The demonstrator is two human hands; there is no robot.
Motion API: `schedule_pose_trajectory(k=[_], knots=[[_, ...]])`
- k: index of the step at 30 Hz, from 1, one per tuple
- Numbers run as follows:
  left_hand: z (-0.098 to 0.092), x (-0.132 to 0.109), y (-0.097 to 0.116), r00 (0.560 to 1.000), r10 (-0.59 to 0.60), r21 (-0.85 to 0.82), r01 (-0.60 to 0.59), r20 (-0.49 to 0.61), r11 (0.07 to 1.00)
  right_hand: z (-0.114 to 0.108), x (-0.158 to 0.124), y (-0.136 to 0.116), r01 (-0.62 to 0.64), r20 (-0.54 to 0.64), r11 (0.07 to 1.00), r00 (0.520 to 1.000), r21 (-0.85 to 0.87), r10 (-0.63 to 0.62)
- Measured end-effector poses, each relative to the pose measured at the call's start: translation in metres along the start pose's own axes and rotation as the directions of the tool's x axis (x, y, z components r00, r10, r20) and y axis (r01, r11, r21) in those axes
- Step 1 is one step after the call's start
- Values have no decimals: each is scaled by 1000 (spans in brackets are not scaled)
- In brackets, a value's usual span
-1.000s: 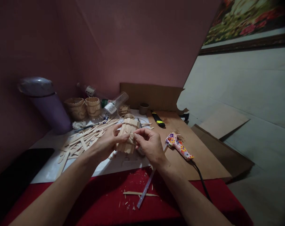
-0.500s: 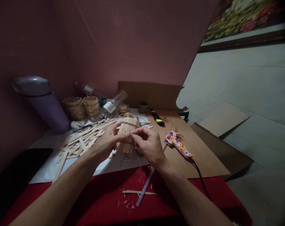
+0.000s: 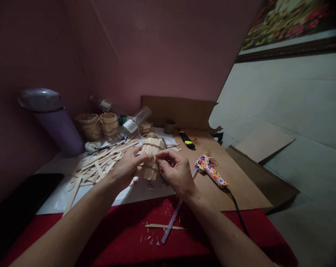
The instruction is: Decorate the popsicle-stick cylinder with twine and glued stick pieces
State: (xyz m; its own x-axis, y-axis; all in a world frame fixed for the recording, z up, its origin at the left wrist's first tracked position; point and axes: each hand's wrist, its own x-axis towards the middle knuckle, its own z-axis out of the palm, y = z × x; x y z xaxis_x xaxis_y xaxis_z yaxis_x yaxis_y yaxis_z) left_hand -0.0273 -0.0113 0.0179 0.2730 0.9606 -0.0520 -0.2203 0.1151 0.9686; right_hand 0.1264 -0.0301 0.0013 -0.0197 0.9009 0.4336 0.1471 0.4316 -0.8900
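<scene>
At the far left a purple flask (image 3: 52,120) stands by the wall, with 2 small stick baskets (image 3: 99,126) beside it and a loose pile of wooden sticks (image 3: 101,163) on the white sheet in front. The left hand (image 3: 126,168) is closed around a stick holder (image 3: 151,155), held tilted just above the table between both hands. The right hand (image 3: 176,174) pinches thumb and forefinger together against the holder's side; what they nip is too small to tell. Right of it, a flowered glue gun (image 3: 210,171) lies on brown cardboard (image 3: 240,189)
</scene>
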Motion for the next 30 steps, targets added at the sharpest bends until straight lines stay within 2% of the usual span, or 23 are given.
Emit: schedule_pose_trajectory(k=[3,6,17,19,24,30], knots=[[0,-1,0,1000,6,-9,-6,9,1000,-1,-2,-3,142,-10,980,989,-140,-145],[1,-1,0,1000,30,-8,-30,7,1000,-2,-2,-5,212,-8,957,976,-197,-218],[3,-3,0,998,47,-6,-46,45,999,0,-6,-4,342,-2,896,934,-282,-358],[2,-2,0,998,47,2,-47,35,999,0,-7,-5,340,3,903,936,-264,-351],[0,-1,1,1000,8,-26,-7,21,1000,-1,-8,-6,236,-50,946,966,-224,-253],[0,-1,-1,999,21,-32,-20,26,999,-1,-10,-9,390,15,871,915,-297,-404]])
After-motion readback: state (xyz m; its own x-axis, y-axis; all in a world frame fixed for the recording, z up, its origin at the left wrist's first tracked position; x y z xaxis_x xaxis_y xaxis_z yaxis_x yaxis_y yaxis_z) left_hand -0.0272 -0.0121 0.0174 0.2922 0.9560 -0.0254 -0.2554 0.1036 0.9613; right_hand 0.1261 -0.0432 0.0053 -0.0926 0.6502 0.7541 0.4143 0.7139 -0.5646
